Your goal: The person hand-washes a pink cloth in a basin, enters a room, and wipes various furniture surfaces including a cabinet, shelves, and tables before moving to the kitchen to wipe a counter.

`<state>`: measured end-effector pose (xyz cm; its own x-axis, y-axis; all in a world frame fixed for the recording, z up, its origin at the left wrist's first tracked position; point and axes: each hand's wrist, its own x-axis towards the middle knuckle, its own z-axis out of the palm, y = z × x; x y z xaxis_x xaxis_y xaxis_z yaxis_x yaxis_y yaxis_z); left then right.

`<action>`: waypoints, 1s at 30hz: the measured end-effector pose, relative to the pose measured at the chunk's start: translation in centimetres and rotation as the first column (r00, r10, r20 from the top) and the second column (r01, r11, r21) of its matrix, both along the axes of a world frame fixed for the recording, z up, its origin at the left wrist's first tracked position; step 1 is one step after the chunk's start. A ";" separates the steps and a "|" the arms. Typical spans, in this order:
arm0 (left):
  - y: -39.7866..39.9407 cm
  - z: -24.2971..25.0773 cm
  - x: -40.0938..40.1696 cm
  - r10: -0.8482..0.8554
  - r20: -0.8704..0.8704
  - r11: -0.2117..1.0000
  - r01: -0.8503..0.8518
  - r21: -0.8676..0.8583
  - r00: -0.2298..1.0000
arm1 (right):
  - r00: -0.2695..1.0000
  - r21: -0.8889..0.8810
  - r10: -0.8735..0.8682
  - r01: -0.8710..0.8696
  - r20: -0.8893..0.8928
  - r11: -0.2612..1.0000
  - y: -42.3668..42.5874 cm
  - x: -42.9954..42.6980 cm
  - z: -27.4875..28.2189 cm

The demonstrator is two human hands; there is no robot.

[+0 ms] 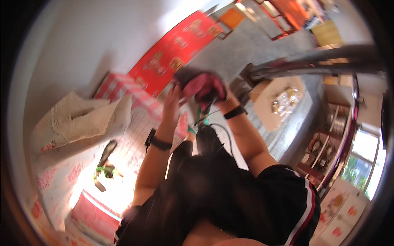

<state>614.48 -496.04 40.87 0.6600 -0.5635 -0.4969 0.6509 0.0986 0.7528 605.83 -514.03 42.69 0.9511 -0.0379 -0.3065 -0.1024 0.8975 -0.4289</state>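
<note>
A bundle of dark and maroon cloth (201,86) is held up in front of me, blurred by motion. My right hand (226,98) grips its right side, with a black band on the wrist. At the left edge of the bundle is my left hand (176,97), fingers pointing up; whether they close on the cloth is unclear. A black cable (226,132) loops below the bundle, near my dark-clothed lap. The fingertips of both hands are partly hidden or blurred.
To the left, a bed or couch with a floral cover (74,172) bears a beige lace-edged cloth (80,120) and a black-and-green object (106,170). Ahead lies a red patterned cover (172,52). A table (264,110) holding wrapped items (286,100) and shelves (326,141) stand right.
</note>
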 end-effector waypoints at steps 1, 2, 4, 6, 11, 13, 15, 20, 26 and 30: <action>0.3 1.1 -0.7 -0.014 -0.029 1.000 0.013 -0.021 0.999 | 0.999 0.039 0.035 -0.034 -0.039 0.999 0.9 -1.0 1.8; 0.3 2.2 -1.6 -0.050 -0.009 0.997 0.049 -0.055 0.999 | 0.981 -0.125 0.084 -0.107 -0.176 0.986 1.3 -2.5 3.9; 0.6 4.3 -3.5 -0.085 0.056 0.993 0.089 -0.077 0.995 | 0.995 0.020 -0.002 0.004 -0.100 1.000 1.8 -5.9 3.2; 1.5 3.1 -5.4 -0.111 0.143 0.993 0.116 -0.028 0.983 | 0.985 0.100 -0.099 0.114 -0.140 0.988 3.0 -9.4 5.3; 0.0 4.9 -12.4 -0.209 0.265 0.978 0.206 0.039 0.941 | 0.950 -0.230 -0.281 0.246 -0.136 0.942 3.2 -20.7 8.8; -0.5 8.0 -16.2 -0.336 0.397 0.929 0.371 -0.012 0.854 | 0.929 -0.394 -0.349 0.278 -0.122 0.876 3.7 -26.5 8.8; -0.6 9.2 -20.2 -0.399 0.386 0.891 0.452 -0.054 0.832 | 0.924 -0.536 -0.362 0.244 -0.127 0.809 4.7 -32.3 8.5; -1.8 10.7 -36.1 -0.689 0.418 0.621 0.779 -0.081 0.592 | 0.832 -0.727 -0.473 0.130 -0.290 0.674 10.6 -50.7 11.1; -3.7 14.8 -53.8 -0.834 0.519 0.266 0.960 0.084 0.186 | 0.482 -0.845 -0.810 0.227 -0.334 0.483 18.3 -72.7 13.6; -3.0 17.9 -62.4 -0.892 0.433 -0.074 0.986 0.147 -0.131 | 0.205 -0.937 -0.962 0.262 -0.179 0.230 22.2 -82.3 15.6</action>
